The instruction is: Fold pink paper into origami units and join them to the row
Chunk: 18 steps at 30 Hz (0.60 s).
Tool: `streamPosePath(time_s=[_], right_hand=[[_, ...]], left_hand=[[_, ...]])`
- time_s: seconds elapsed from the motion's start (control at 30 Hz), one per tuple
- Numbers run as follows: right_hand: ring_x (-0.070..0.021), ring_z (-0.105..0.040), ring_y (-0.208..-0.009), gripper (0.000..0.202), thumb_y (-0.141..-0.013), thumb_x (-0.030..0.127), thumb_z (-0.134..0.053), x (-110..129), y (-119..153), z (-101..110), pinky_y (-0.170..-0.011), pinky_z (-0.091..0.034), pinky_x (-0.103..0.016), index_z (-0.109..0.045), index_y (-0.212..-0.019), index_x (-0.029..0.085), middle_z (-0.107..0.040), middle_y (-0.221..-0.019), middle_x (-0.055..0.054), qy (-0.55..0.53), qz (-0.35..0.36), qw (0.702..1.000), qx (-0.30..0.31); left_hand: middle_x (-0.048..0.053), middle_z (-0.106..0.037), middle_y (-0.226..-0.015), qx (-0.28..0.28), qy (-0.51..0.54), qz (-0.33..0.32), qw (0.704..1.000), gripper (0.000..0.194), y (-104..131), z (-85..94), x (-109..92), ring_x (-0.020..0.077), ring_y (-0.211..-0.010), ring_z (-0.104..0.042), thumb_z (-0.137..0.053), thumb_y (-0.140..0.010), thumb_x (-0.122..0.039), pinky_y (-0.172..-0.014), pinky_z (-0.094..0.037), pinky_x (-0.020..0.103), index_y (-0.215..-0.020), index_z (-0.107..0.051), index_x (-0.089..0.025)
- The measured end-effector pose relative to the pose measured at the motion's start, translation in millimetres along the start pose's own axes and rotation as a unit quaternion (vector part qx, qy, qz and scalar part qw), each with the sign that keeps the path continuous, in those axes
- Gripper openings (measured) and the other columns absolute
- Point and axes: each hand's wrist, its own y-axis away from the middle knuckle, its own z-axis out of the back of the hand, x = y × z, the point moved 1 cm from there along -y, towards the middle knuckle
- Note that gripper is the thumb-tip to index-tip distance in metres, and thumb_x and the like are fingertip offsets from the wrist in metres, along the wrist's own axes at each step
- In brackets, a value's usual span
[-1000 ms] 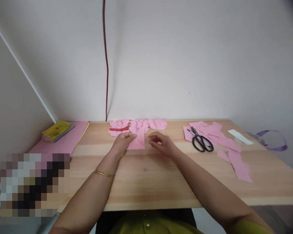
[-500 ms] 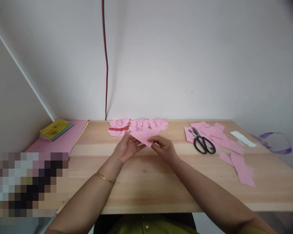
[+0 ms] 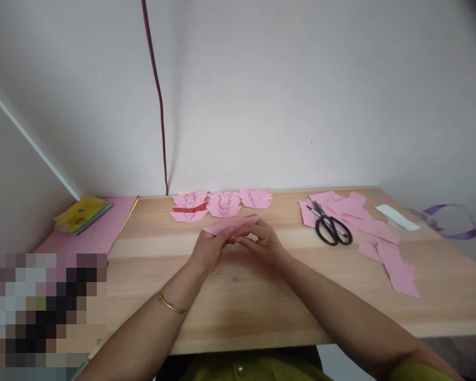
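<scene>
A folded piece of pink paper [image 3: 230,224] is pinched between my two hands, above the middle of the wooden table [image 3: 238,296]. My left hand [image 3: 211,247] grips its left part, thumb on the near face. From the other side my right hand [image 3: 264,239] holds the lower edge, thumb and fingertips meeting close to the left fingers. Some of the fingers are hidden behind the paper. Beyond my hands, folded pink paper pieces [image 3: 223,204] lie in rows by the wall, with a red folded piece [image 3: 189,208] among those at the left.
Black-handled scissors [image 3: 333,230] and a pen lie on pink paper scraps [image 3: 355,203] at the right. Past them are a white strip [image 3: 397,217] and a purple ribbon loop [image 3: 456,235]. At the left, a yellow packet [image 3: 81,214] rests on pink sheets [image 3: 119,217]. A blurred patch covers the lower left.
The pink paper was a broad downward-pointing triangle and now shows as a narrower band. My left thumb has come onto its near face, and both hands have drawn closer together.
</scene>
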Motion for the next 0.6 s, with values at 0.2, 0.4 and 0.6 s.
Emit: streamPosePath(time_s=[0.2, 0.4, 0.6], right_hand=[[-0.0146, -0.052, -0.068, 0.02, -0.086, 0.031, -0.058, 6.3, -1.8, -0.3, -0.063, -0.042, -0.028, -0.056, -0.069, 0.019, -0.06, -0.069, -0.002, -0.002, -0.063, 0.996, -0.059], [-0.0121, -0.054, -0.062, 0.022, -0.089, 0.032, -0.054, 12.8, 0.2, -2.4, -0.059, -0.041, -0.026, -0.05, -0.071, 0.019, -0.06, -0.067, -0.001, -0.084, -0.108, 0.989, -0.049], [-0.0108, -0.055, -0.059, 0.024, -0.089, 0.034, -0.052, 17.8, 0.4, -2.8, -0.055, -0.041, -0.024, -0.049, -0.071, 0.019, -0.061, -0.066, 0.0, -0.109, -0.118, 0.986, -0.042]], left_hand=[[0.005, -0.066, -0.085, 0.005, -0.139, -0.046, 0.989, 0.028, 3.4, 2.3, -0.8, 0.0135, -0.073, -0.055, -0.056, -0.084, -0.039, -0.073, -0.048, 0.027, -0.091, -0.071, -0.017], [0.003, -0.059, -0.074, 0.015, -0.197, -0.104, 0.975, 0.033, 7.9, -1.3, -5.1, 0.014, -0.07, -0.054, -0.046, -0.089, -0.042, -0.07, -0.046, 0.027, -0.084, -0.064, -0.014], [0.001, -0.054, -0.069, 0.031, -0.351, -0.18, 0.918, 0.032, 12.6, -4.6, -16.6, 0.012, -0.069, -0.052, -0.046, -0.09, -0.037, -0.069, -0.041, 0.025, -0.071, -0.06, -0.015]])
